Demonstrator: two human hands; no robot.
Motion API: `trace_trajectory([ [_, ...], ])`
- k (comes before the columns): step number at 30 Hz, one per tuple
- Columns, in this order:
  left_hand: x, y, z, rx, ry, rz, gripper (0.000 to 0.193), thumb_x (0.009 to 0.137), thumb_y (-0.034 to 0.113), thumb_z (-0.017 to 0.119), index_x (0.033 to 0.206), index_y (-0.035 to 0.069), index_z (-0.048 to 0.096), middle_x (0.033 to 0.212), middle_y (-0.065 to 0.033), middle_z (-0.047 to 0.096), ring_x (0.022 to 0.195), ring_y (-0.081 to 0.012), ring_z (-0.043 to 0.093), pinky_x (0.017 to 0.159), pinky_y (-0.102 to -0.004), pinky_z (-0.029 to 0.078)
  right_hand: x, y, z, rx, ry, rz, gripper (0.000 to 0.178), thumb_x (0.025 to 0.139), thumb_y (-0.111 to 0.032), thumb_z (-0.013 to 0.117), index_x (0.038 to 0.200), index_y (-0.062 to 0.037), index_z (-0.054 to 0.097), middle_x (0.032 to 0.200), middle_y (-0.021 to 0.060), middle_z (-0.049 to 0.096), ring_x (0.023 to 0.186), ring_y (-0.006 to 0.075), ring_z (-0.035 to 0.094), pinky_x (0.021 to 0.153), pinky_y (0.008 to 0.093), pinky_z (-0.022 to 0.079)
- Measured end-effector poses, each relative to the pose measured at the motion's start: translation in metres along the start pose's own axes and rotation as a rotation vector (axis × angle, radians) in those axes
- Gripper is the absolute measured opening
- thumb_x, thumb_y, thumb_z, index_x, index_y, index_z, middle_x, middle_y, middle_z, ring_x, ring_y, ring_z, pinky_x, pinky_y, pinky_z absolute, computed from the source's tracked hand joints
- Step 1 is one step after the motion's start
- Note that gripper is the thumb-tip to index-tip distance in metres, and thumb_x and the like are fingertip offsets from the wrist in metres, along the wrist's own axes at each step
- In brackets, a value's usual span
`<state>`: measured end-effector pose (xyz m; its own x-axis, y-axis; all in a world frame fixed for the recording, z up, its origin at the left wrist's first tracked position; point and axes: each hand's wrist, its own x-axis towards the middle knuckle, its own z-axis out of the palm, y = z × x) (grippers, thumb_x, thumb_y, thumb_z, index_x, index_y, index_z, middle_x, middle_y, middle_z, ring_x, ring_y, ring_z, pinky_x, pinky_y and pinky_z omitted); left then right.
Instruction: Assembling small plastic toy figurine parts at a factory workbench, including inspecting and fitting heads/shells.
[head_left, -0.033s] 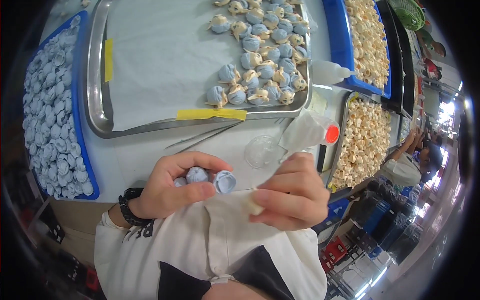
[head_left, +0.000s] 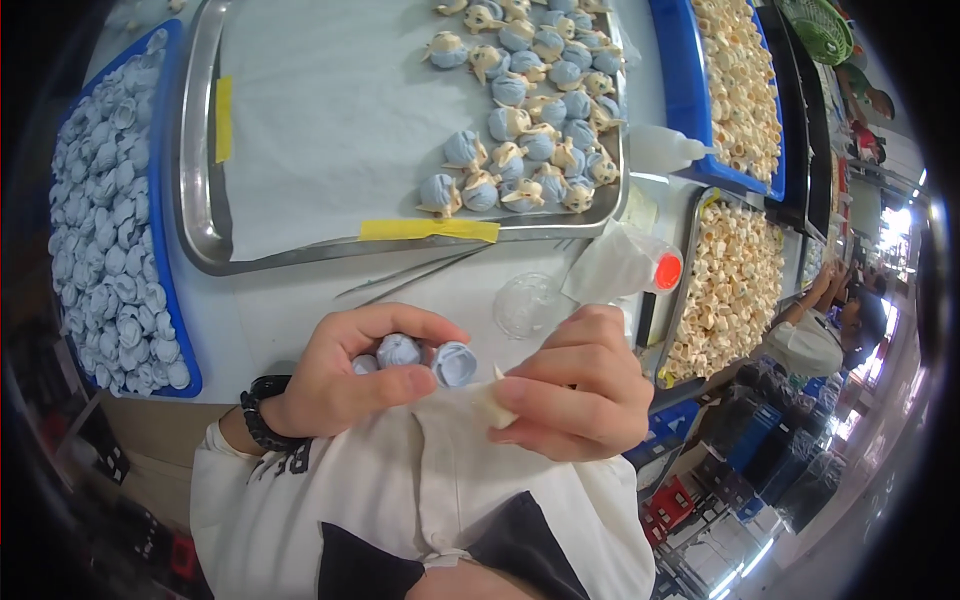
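Just beyond my shirt front, my left hand (head_left: 345, 370) is curled around a few small pale-blue pieces. One, a hollow cup-like blue piece (head_left: 453, 365), sits at the thumb and fingertips with its opening showing. A rounder blue piece (head_left: 398, 350) rests behind it, and another blue piece (head_left: 364, 365) is partly hidden by the fingers. Close by on the right, my right hand (head_left: 575, 390) pinches a small cream piece (head_left: 493, 408) with a pointed tip. The cream piece is near the blue cup but apart from it, and the fingers cover part of it.
Finished-looking blue-and-cream figures (head_left: 510, 125) lie on a paper-lined metal tray (head_left: 190, 195). Blue pieces fill a bin (head_left: 110, 250) at left; cream pieces fill a blue bin (head_left: 738, 90) and tray (head_left: 725, 285) at right. Tweezers (head_left: 415, 272), a clear dish (head_left: 525, 305) and bottles (head_left: 665, 150) lie between.
My right hand has come slightly left, bringing the cream piece a little closer to the blue cup. My left hand keeps its hold. The whole view has shifted slightly.
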<state>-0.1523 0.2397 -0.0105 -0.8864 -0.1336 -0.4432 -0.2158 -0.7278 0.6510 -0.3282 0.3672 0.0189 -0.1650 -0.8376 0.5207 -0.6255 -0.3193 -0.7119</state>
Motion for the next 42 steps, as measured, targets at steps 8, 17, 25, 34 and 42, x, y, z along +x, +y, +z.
trace_trajectory([
  [8, -0.003, -0.001, 0.001, 0.075, 0.025, 0.134, 0.031, 0.078, 0.011, 0.064, 0.107, 0.000, 0.057, 0.086, 0.0008, 0.054, 0.077, -0.0037, 0.047, 0.070, -0.0184, 0.038, 0.007, -0.004, 0.011, -0.114, -0.087, 0.080, 0.042, 0.048, -0.020, 0.077, 0.087, -0.0081, 0.066, 0.072, -0.0013, 0.056, 0.061, 0.0162, 0.048, 0.059, 0.0283, 0.033],
  [17, -0.002, 0.002, -0.001, 0.155, 0.005, 0.155, 0.031, 0.078, 0.011, 0.065, 0.106, 0.000, 0.057, 0.089, -0.0014, 0.056, 0.081, -0.0049, 0.050, 0.072, -0.0200, 0.041, 0.011, -0.010, 0.013, -0.190, -0.191, 0.131, 0.041, 0.048, -0.018, 0.075, 0.087, -0.0080, 0.065, 0.069, -0.0024, 0.052, 0.064, 0.0171, 0.045, 0.063, 0.0307, 0.033],
  [25, 0.003, -0.011, 0.000, 0.091, 0.046, 0.195, 0.027, 0.076, 0.010, 0.069, 0.095, 0.002, 0.053, 0.090, -0.0031, 0.057, 0.081, -0.0061, 0.051, 0.072, -0.0218, 0.043, 0.007, -0.015, 0.024, -0.373, -0.149, 0.052, 0.038, 0.054, -0.020, 0.073, 0.089, -0.0084, 0.065, 0.070, -0.0035, 0.052, 0.063, 0.0146, 0.045, 0.064, 0.0301, 0.032],
  [34, -0.004, -0.005, 0.008, 0.080, 0.099, 0.518, 0.024, 0.077, -0.001, 0.065, 0.096, 0.001, 0.050, 0.101, -0.0155, 0.058, 0.092, -0.0143, 0.056, 0.080, -0.0283, 0.045, 0.003, -0.017, 0.023, -0.225, -0.008, 0.043, 0.041, 0.059, -0.025, 0.075, 0.093, -0.0058, 0.063, 0.085, 0.0015, 0.063, 0.069, 0.0166, 0.051, 0.063, 0.0285, 0.034],
  [42, -0.010, 0.004, 0.002, 0.495, 0.004, 0.989, 0.029, 0.072, 0.004, 0.071, 0.093, 0.001, 0.052, 0.096, -0.0210, 0.061, 0.066, -0.0199, 0.059, 0.058, -0.0267, 0.045, -0.007, -0.010, 0.024, 0.309, 0.273, 0.069, 0.037, 0.070, -0.027, 0.073, 0.090, -0.0023, 0.056, 0.092, 0.0178, 0.064, 0.074, 0.0252, 0.056, 0.055, 0.0301, 0.038],
])
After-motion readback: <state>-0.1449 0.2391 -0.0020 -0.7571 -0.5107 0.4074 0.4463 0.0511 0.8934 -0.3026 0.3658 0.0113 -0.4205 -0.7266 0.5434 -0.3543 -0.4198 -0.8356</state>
